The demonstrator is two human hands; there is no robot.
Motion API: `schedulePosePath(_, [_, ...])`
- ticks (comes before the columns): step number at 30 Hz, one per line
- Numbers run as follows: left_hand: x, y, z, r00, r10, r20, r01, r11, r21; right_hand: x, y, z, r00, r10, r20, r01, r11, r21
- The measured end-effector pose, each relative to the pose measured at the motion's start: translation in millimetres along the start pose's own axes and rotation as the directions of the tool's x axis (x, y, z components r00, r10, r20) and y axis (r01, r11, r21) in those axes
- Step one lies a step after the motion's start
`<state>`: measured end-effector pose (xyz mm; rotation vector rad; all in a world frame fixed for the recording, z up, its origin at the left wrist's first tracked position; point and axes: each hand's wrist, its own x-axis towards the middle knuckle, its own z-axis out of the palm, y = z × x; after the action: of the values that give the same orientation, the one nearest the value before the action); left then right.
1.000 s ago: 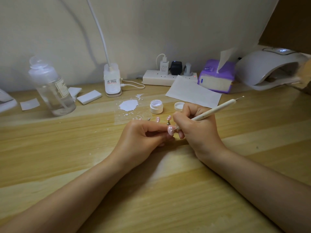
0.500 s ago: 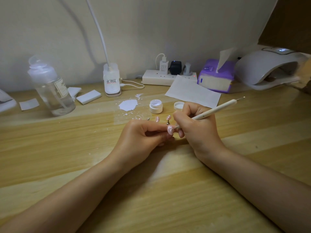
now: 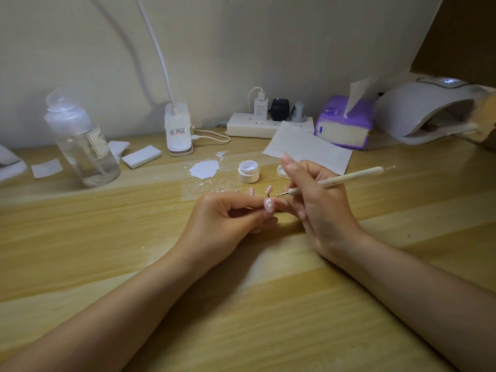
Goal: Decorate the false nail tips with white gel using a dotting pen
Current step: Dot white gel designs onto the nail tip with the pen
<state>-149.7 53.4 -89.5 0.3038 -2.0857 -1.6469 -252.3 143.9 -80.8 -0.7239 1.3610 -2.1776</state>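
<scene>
The dotting pen (image 3: pixel 336 181) has been drawn back from the false nail tip (image 3: pixel 269 205): half a second ago its metal point was set against the tip, and it is now seen clear of it, up and to the right, with a gap between the two. The right hand (image 3: pixel 319 202) has lifted and turned, its forefinger now extended upward, while the pen shaft is gripped lower in the hand and slants up to the right as before. The pink tip, bearing white dots, is pinched at the fingertips of the left hand (image 3: pixel 228 221), which rests on the worktop (image 3: pixel 80 251) and has not shifted. Two further pink tips (image 3: pixel 260 190), dotted white, stand on small holders just behind the hands, unchanged. The open gel pot (image 3: pixel 249 171) and its lid (image 3: pixel 283 171) are found behind those, the lid partly hidden by the right forefinger. A white spill (image 3: pixel 204 169) lies left of the pot. The clear bottle (image 3: pixel 81 140), power strip (image 3: pixel 268 124), tissue pack (image 3: pixel 345 127) and curing lamp (image 3: pixel 429 108) remain along the wall.
</scene>
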Motion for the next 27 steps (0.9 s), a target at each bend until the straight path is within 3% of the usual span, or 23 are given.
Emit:
schedulePosePath(4, [0.2, 1.7, -0.3, 1.000, -0.017, -0.010, 0.017, 0.999, -0.028, 0.0, 2.5, -1.3, 0.997, -0.053, 0.061, 0.058, 0.994, -0.093])
schedulePosePath(10, [-0.6, 3.1, -0.8, 0.998, -0.036, -0.046, 0.031, 0.994, -0.103, -0.4, 4.1, -3.4, 0.989, -0.049, 0.138, 0.063, 0.993, -0.101])
schedulePosePath(27, [-0.8, 6.2, 1.5, 0.997, -0.052, -0.057, 0.048, 0.996, -0.071, 0.0, 4.5, -2.0, 0.993, -0.063, 0.098, 0.074, 0.991, -0.115])
